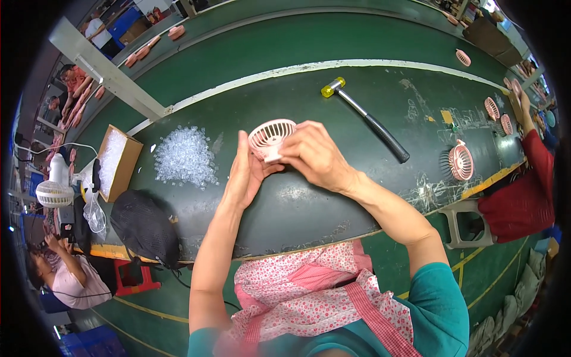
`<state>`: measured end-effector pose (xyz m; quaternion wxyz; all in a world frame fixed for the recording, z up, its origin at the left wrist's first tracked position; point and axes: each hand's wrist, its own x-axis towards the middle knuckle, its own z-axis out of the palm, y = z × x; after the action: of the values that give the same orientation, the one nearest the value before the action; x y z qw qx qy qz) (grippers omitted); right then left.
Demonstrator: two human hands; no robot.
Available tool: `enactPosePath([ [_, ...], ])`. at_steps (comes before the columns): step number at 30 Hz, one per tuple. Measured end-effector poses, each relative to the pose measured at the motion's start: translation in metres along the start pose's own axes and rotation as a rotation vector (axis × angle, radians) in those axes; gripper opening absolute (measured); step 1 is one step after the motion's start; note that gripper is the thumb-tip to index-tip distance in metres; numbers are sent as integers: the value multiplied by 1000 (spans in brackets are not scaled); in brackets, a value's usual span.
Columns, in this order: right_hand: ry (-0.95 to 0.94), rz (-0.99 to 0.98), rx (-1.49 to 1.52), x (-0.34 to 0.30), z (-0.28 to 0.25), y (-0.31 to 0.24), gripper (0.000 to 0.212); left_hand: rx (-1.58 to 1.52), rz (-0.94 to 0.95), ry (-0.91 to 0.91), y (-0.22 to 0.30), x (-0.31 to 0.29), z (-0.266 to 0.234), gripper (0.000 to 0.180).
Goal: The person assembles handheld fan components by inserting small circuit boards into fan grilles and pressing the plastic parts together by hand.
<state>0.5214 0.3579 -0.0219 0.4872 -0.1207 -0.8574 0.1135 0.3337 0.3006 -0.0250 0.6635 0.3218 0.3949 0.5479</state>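
Between my two hands, above the dark green bench, is a pink fan housing (272, 135) with a slotted round grille and a short neck toward me. My left hand (242, 172) cups its left side, thumb up along the rim. My right hand (315, 153) pinches the right side near the neck; its fingertips are partly hidden. Left of my hands lies a heap of small clear plastic pieces (186, 157). Beyond them to the right rests a mallet (370, 120) with a yellow head and black handle.
An open cardboard box (121, 162) of clear pieces and a black mesh bag (144, 225) sit at left, near a white fan (56, 187). More pink housings (460, 160) lie at right, beside a co-worker's red sleeve (538, 169). A metal post (110, 74) rises at the bench's far edge.
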Motion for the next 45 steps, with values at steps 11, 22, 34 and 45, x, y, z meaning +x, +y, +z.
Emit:
enactPosePath([
  [11, -103, 139, -67, 1, -2, 1, 38, 342, 522, 227, -2, 0, 3, 51],
  [22, 116, 256, -296, 6, -8, 34, 15, 543, 645, 314, -9, 5, 1, 46],
  [34, 39, 575, -485, -13, -112, 56, 50, 716, 496, 341, -23, 0, -7, 37],
  [45, -3, 1055, -1020, -164, -245, -22, 16, 749, 465, 195, -29, -4, 2, 32],
])
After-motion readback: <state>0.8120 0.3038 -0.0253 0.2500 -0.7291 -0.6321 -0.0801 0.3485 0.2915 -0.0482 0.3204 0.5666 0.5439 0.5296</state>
